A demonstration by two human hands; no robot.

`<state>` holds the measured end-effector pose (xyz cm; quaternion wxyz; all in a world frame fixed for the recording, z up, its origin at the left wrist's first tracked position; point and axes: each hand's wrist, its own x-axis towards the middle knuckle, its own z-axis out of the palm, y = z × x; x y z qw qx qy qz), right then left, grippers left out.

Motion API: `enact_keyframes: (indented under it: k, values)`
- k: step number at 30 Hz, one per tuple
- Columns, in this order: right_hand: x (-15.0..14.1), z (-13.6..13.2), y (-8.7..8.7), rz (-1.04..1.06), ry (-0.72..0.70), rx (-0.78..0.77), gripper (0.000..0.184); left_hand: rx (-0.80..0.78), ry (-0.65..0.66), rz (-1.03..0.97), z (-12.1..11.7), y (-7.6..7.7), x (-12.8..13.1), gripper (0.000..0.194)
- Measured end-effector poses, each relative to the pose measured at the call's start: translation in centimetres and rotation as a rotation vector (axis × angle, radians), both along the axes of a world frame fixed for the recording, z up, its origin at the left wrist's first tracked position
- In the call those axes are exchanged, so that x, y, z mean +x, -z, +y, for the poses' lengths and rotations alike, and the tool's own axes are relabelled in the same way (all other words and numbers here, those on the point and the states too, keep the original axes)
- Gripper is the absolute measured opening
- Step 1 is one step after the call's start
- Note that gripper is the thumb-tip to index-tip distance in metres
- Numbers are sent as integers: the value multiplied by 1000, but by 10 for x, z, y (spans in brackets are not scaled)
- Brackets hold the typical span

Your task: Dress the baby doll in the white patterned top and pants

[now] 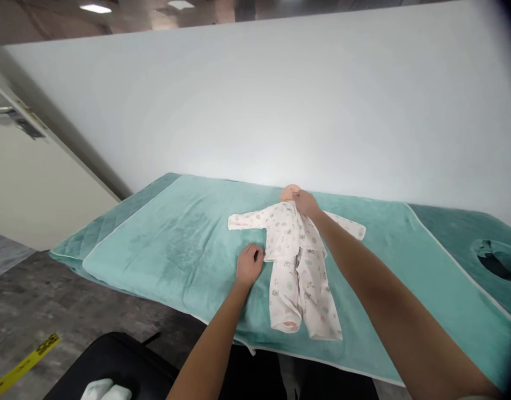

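A baby doll [289, 193] lies on its back on a turquoise bed cover. It wears a white printed long-sleeved top [281, 228] and matching trousers [285, 291]. The top's sleeves are spread out to both sides, and a foot opening shows a bit of the doll's skin tone. My right hand [307, 204] is at the doll's head and collar, fingers closed; what lies between the fingertips is hidden. Beside the top's lower left edge my left hand [250, 265] rests on the cover with curled fingers and nothing visible in them.
The turquoise cover [188, 222] spreads over a padded bed with a hole [499, 260] at its right end. A white wall [280, 105] runs behind it. A door [34, 155] stands at left. Below, a black chair [113, 361] carries small white items [106, 390].
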<state>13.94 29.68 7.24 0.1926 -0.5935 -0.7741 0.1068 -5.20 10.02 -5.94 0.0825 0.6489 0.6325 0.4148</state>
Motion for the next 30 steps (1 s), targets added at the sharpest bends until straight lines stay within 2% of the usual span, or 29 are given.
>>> enact_keyframes:
  k: [5,10,12,15,17,20,23,26,30]
  values:
    - [2,-34,25,104,-5,80,38,26,4,-25,-2,-10,0,18]
    - [50,-113,73,140,-238,322,41,12,-3,-45,-4,-17,2,18]
    - [72,-145,85,88,-255,387,42,8,-2,-41,-4,-16,3,18]
    - [90,-169,81,-40,-243,433,33,18,-2,-24,-3,-13,3,19]
    - [92,-169,69,-134,-262,415,26,22,-8,-23,-3,-13,4,20]
    - [88,-162,53,-207,-321,339,27,15,-16,-60,-7,-18,6,20]
    - [89,-171,51,-169,-361,272,24,15,-24,-126,-16,-26,7,21]
    - [95,-209,58,-50,-395,253,21,6,-25,-254,-36,-28,9,21]
    - [95,-281,60,58,-506,205,12,-98,22,-414,-87,-19,21,26]
